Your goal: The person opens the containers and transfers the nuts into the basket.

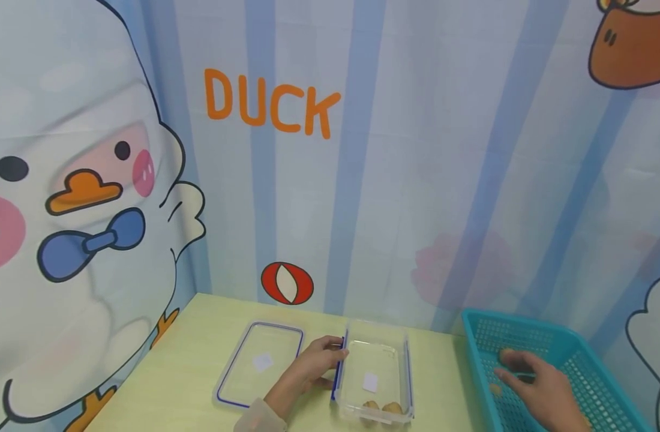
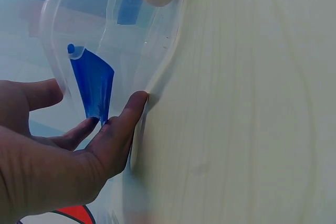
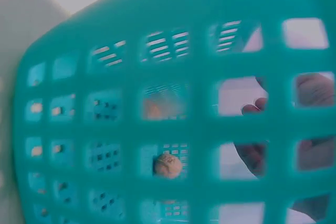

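Observation:
A clear plastic box [image 1: 372,336] with blue side latches stands on the table, two brown walnuts [image 1: 392,408] lying at its near end. My left hand [image 1: 320,363] touches the box's left side. In the left wrist view its spread fingers rest against the wall and around a blue latch [image 2: 94,85]. My right hand [image 1: 546,390] is inside the turquoise basket [image 1: 476,354], thumb and forefinger apart. Near its fingertips lies a walnut [image 1: 506,354], and another [image 1: 495,389] is below the thumb. In the right wrist view a wrinkled walnut [image 3: 168,166] shows through the basket's holes, apart from the fingers.
A clear lid [image 1: 260,363] with a blue seal lies flat left of the box. White paper slips [image 1: 370,382] show at the box and lid. A printed curtain [image 1: 405,150] hangs behind the pale table [image 1: 438,372].

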Demonstrator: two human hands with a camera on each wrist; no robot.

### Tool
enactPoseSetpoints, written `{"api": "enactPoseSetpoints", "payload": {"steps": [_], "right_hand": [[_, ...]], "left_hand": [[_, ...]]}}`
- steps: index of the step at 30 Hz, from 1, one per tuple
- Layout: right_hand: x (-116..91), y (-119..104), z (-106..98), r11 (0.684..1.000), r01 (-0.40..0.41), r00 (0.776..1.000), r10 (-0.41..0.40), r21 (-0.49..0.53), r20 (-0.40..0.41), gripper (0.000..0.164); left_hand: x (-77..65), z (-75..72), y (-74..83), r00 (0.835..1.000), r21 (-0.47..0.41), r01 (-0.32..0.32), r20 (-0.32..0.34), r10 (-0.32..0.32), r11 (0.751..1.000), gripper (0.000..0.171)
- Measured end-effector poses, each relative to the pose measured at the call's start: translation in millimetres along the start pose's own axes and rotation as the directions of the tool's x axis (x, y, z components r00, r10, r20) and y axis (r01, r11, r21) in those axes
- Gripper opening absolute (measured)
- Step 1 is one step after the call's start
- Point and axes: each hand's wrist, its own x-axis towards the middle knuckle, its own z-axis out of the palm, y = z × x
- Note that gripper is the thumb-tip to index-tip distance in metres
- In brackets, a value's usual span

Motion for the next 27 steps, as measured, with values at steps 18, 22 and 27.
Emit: {"api": "enactPoseSetpoints", "payload": {"steps": [18, 22, 27], "right_hand": [[-30, -107, 44, 0.949, 0.263, 0.965, -0.262, 0.171, -0.029, 0.042], [-27, -126, 66, 0.937, 0.290, 0.955, -0.298, 0.195, 0.011, 0.037], [-20, -129, 95, 0.890, 0.382, 0.911, -0.408, 0.249, 0.060, 0.034]], "left_hand": [[3.2, -1.5, -0.9, 1.000, -0.020, 0.001, -0.004, -0.002, 1.000, 0.055], [4.3, -1.4, -0.4, 1.000, -0.009, 0.002, -0.006, -0.002, 1.000, 0.056], [4.3, -0.4, -2.3, 1.000, -0.004, 0.006, -0.007, -0.006, 1.000, 0.056]]}}
